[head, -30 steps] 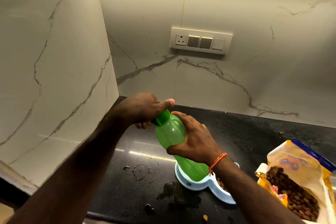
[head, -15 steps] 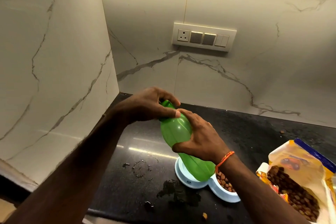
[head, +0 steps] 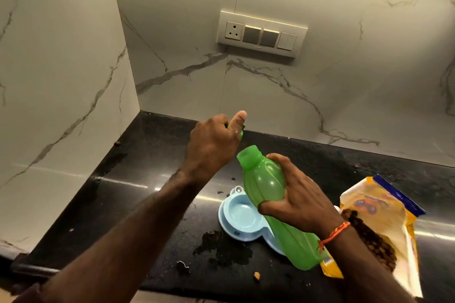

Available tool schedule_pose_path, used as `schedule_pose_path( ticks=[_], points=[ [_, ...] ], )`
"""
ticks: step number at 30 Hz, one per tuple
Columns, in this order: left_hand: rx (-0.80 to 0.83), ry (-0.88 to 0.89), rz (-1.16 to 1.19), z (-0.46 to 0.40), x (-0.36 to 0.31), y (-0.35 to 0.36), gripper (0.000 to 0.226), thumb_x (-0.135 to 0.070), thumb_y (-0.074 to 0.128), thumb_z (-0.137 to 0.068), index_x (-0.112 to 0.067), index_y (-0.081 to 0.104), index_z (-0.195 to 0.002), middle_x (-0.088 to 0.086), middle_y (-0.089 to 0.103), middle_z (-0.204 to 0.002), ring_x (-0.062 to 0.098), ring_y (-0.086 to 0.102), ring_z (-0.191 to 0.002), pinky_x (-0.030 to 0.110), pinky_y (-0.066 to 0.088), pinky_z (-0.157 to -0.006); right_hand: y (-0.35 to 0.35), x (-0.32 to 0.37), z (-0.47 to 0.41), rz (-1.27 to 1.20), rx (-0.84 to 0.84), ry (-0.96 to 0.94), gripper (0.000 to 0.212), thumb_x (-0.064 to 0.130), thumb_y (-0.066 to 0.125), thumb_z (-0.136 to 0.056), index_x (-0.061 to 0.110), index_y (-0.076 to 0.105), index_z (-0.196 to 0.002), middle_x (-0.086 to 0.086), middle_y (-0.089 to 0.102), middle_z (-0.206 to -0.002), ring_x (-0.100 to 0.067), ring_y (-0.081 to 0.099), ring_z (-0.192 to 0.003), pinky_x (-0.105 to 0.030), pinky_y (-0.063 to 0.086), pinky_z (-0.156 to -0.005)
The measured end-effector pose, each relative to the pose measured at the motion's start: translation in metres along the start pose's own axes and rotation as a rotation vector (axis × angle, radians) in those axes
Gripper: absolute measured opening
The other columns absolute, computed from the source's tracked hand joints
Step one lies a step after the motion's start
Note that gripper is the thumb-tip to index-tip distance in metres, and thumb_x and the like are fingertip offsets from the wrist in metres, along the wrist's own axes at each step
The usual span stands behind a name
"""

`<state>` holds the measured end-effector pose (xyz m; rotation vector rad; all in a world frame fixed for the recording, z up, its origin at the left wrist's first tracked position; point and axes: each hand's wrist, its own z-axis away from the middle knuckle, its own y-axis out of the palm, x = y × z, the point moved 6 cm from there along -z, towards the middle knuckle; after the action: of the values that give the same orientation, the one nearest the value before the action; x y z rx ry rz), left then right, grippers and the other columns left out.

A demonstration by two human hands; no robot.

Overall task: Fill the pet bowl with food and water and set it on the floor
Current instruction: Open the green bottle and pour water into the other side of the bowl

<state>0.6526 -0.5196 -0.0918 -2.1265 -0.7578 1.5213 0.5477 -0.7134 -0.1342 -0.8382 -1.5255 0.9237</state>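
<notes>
My right hand [head: 293, 199] grips a green plastic bottle [head: 268, 187] around its middle and holds it tilted, neck up and to the left, above the counter. The bottle's mouth is uncovered. My left hand [head: 214, 145] is raised up and left of the neck and pinches the green cap [head: 240, 132], mostly hidden by the fingers. Below the bottle a light blue double pet bowl [head: 237, 216] sits on the black counter; its left cup looks empty and the right cup is hidden behind the bottle and my wrist.
An open yellow bag of brown kibble [head: 384, 224] lies right of the bowl. A wet spill [head: 221, 246] and stray kibble [head: 256, 276] mark the black counter [head: 138, 192] near its front edge. Marble walls close the corner at left and behind, with a switch panel [head: 262, 33].
The cap has come off the bottle: my left hand has lifted it up and left, away from the neck. The camera has tipped down, showing more of the bowl and counter.
</notes>
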Motion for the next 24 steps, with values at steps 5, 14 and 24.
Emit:
schedule_pose_path(
  ticks=[5, 14, 24],
  points=[
    [0.173, -0.056, 0.060, 0.006, 0.013, 0.033, 0.068, -0.078, 0.043, -0.091, -0.017, 0.054, -0.063, -0.002, 0.057, -0.059, 0.015, 0.055, -0.058, 0.032, 0.044, -0.059, 0.007, -0.026, 0.027, 0.054, 0.070, 0.125, 0.100, 0.062, 0.075, -0.059, 0.053, 0.023, -0.144, 0.015, 0.050, -0.121, -0.011, 0.054, -0.103, -0.035, 0.050, -0.090],
    [0.465, -0.286, 0.224, 0.034, 0.054, 0.103, 0.059, -0.073, 0.082, -0.062, -0.021, 0.065, -0.085, 0.001, 0.073, -0.077, 0.018, 0.074, -0.074, 0.047, 0.065, -0.066, 0.027, -0.050, 0.051, 0.181, 0.204, 0.329, 0.103, 0.070, 0.068, -0.056, 0.051, 0.024, -0.147, 0.009, 0.054, -0.120, -0.016, 0.058, -0.106, -0.035, 0.051, -0.090],
    [0.570, -0.300, 0.225, 0.041, 0.076, 0.133, 0.033, -0.041, 0.090, -0.075, -0.020, 0.072, -0.093, 0.002, 0.073, -0.085, 0.018, 0.073, -0.077, 0.038, 0.066, -0.063, 0.047, -0.048, 0.063, 0.307, 0.279, 0.408, 0.107, 0.068, 0.072, -0.062, 0.045, 0.021, -0.153, 0.001, 0.055, -0.136, -0.022, 0.057, -0.121, -0.033, 0.046, -0.094]
  ],
)
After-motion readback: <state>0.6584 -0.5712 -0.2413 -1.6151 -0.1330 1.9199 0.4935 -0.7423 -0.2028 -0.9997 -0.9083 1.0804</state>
